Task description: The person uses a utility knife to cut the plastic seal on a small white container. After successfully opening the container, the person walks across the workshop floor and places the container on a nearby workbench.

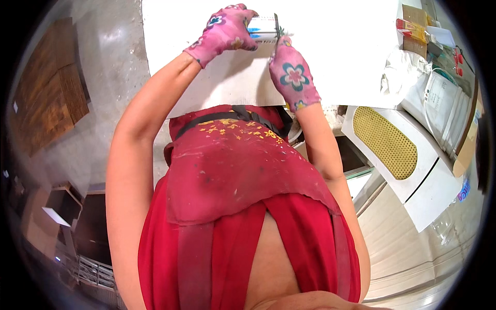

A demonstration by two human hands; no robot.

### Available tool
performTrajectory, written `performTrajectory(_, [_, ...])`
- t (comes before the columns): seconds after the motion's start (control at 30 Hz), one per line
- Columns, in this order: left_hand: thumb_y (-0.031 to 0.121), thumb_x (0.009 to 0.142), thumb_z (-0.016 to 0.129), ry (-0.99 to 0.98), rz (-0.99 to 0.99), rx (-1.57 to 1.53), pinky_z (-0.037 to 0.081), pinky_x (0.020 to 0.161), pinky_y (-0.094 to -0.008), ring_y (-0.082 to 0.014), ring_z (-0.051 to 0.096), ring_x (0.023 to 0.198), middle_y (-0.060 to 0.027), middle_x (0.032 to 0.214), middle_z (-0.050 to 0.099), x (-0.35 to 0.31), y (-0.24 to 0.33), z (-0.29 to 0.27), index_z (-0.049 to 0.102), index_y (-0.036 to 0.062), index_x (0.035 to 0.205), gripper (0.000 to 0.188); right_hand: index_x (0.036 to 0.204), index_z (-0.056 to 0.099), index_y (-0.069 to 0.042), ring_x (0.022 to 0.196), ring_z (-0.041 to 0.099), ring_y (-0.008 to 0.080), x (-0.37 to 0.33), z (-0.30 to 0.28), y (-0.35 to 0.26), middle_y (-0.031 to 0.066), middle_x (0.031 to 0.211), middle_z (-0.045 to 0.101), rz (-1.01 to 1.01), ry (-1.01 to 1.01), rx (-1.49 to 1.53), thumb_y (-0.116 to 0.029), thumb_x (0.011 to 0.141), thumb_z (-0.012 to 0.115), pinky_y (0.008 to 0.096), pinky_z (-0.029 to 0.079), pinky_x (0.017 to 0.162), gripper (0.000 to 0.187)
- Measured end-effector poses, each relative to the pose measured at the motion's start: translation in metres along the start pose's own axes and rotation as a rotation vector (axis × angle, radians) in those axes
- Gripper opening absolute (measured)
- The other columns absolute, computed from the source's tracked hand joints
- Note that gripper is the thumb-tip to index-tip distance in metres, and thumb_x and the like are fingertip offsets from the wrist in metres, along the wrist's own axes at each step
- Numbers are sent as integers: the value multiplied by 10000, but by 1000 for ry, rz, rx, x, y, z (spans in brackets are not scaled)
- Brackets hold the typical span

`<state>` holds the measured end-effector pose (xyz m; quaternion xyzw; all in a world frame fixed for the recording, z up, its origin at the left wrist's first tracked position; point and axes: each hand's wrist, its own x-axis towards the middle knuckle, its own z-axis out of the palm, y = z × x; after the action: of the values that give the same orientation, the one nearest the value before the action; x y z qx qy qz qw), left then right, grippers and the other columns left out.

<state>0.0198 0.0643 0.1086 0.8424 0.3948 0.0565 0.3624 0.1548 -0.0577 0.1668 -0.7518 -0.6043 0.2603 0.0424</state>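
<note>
Both my hands wear pink gloves with a flower pattern and are over a white tabletop (pixel 330 46). My left hand (pixel 225 33) curls around the left end of a small white box-like pack (pixel 263 26) with blue marks. My right hand (pixel 294 77) is closed at the pack's right end, around a dark, narrow-bladed tool (pixel 277 23). The blade points away from me and lies across the right end of the pack. Whether it is a knife or one arm of a pair of scissors, I cannot tell.
At the right are a crumpled white plastic bag (pixel 405 72), a cardboard piece (pixel 415 31) and a large white package (pixel 444 101). Nearer me, a white panel holds a yellow perforated insert (pixel 385 142). Brown boards (pixel 51 88) lie on the grey floor at the left.
</note>
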Motion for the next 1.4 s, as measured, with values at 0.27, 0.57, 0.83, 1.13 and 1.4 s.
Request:
performTrajectory(0.27, [358, 541, 792, -171, -82, -35, 477, 909, -371, -318, 573, 1049, -163, 1066, 604, 9, 1, -7, 638, 59, 1115, 665, 982, 500, 65, 802, 625, 418, 9, -4, 5, 267, 816, 623, -58, 46, 52, -107, 866, 502, 446, 519, 708, 207])
performTrajectory(0.57, [360, 539, 807, -205, -22, -31, 485, 896, -374, -316, 588, 1022, -164, 1047, 615, 10, 2, -12, 664, 65, 1063, 618, 995, 478, 59, 804, 626, 418, -3, -2, 0, 264, 803, 625, 29, -10, 34, -102, 876, 478, 452, 518, 713, 200])
performTrajectory(0.83, [350, 540, 806, -253, -52, -99, 481, 888, -383, -329, 582, 1014, -174, 1050, 600, 12, 7, -19, 657, 49, 1034, 597, 1000, 480, 75, 797, 640, 409, 10, -2, 11, 260, 831, 638, -127, 64, -15, -108, 880, 488, 445, 528, 699, 219])
performTrajectory(1.13, [287, 591, 774, 175, 200, 166, 459, 901, -437, -363, 557, 1025, -198, 1111, 559, -8, 6, 2, 530, 27, 1175, 684, 983, 486, 67, 809, 641, 415, 20, -2, 4, 269, 829, 639, 25, 34, 76, -98, 873, 486, 446, 529, 699, 199])
performTrajectory(1.4, [244, 592, 751, 5, 33, 205, 484, 874, -414, -349, 589, 989, -195, 1051, 590, 3, 17, -1, 553, 27, 1145, 626, 1005, 492, 76, 809, 643, 421, 23, -2, -3, 276, 834, 640, 6, 68, 86, -80, 855, 482, 454, 529, 707, 217])
